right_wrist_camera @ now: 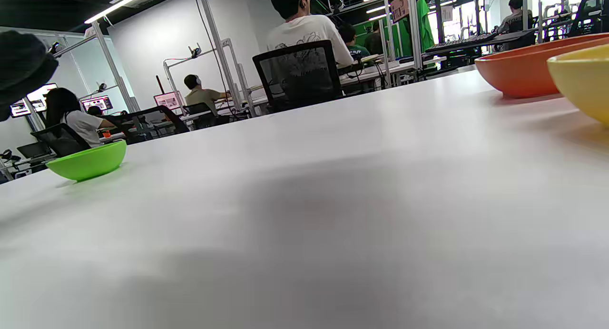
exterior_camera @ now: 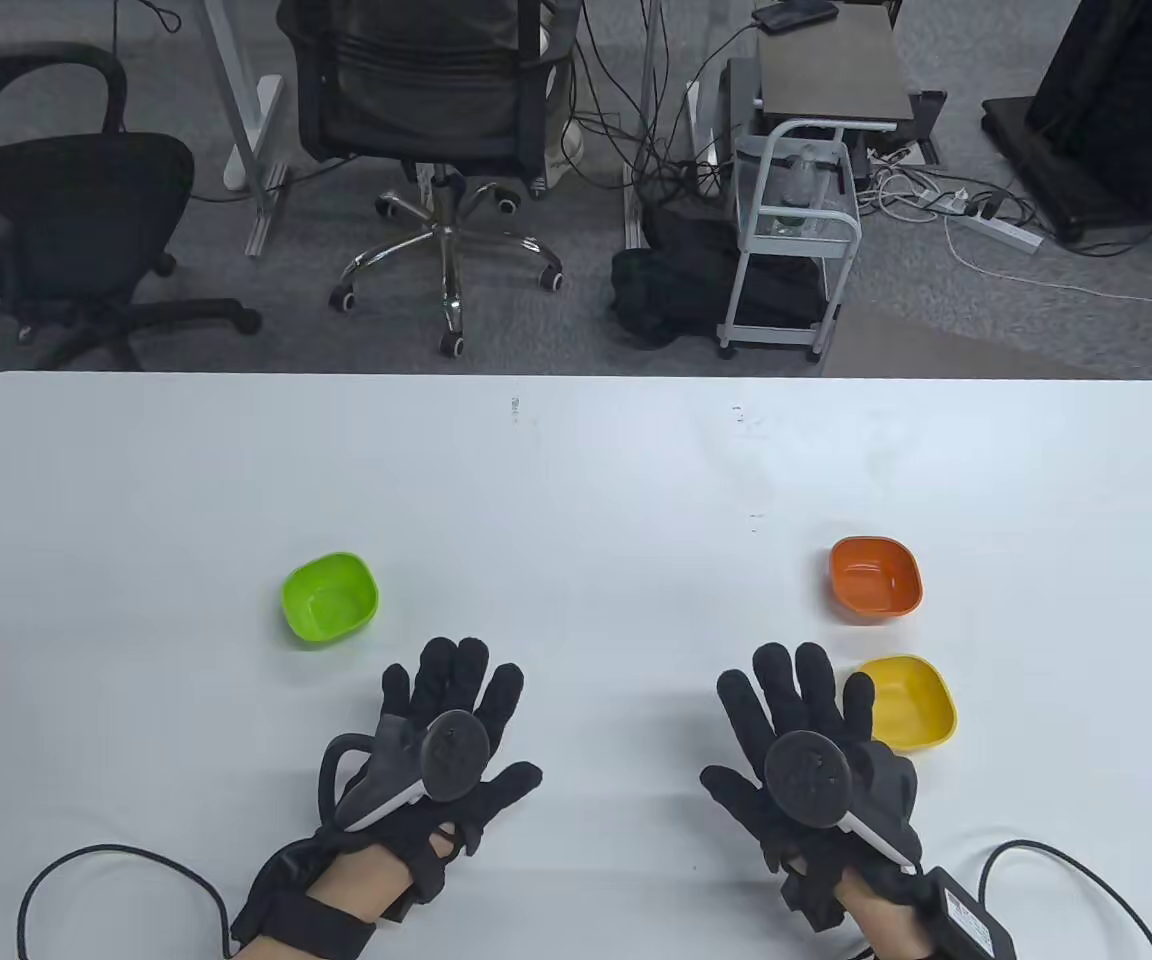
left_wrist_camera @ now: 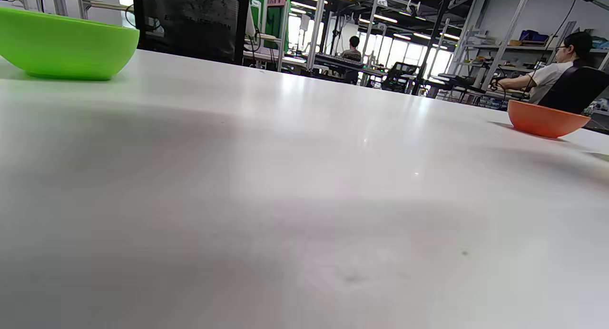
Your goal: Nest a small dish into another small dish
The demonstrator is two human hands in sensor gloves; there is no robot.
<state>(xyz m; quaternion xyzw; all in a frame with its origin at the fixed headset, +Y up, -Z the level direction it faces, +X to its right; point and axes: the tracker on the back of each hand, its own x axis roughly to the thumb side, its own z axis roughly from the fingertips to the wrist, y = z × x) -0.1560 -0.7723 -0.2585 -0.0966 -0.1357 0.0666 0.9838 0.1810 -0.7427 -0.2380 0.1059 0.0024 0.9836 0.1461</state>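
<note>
Both hands, left hand (exterior_camera: pixel 446 740) and right hand (exterior_camera: pixel 811 750), lie flat and spread on the counter (exterior_camera: pixel 576 480), holding nothing; yellow dish (exterior_camera: pixel 911 705) just beside the right hand, orange dish (exterior_camera: pixel 876 578) behind it, green dish (exterior_camera: pixel 330 597) apart.

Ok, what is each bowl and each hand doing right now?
green bowl: upright, empty, alone.
orange bowl: upright, empty.
yellow bowl: upright, not nested, beside the right hand.
left hand: fingers spread, holding nothing.
right hand: fingers spread, holding nothing.
</note>
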